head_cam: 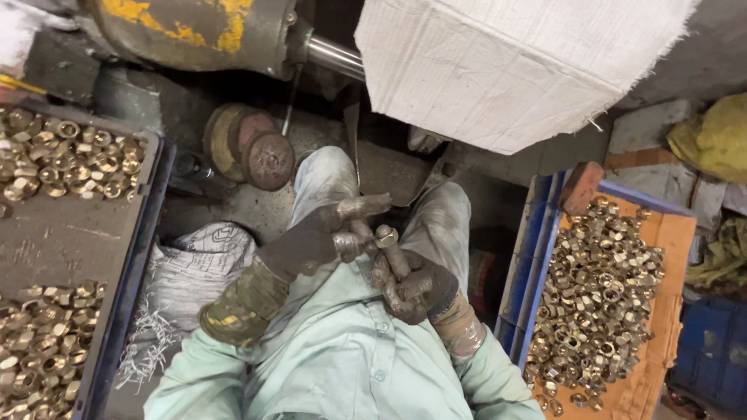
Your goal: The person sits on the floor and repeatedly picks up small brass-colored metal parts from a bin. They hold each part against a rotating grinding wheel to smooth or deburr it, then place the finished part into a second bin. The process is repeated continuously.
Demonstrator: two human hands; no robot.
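Both my hands wear dark, greasy gloves and meet over my lap. My right hand [411, 288] is closed around a short metal rod [395, 259] that points up and away from me. A brass hex nut [386, 235] sits on the rod's tip. My left hand [319, 237] pinches that nut between thumb and fingers, with the index finger stretched out above it. My light green trousers and shirt fill the view beneath the hands.
A grey tray [85, 257] with several brass nuts lies at my left. A blue crate [537, 257] lined with cardboard holds a heap of brass nuts at my right. A white woven sack [506, 62] hangs ahead; a rusty machine [194, 31] and round metal discs [250, 148] stand behind it.
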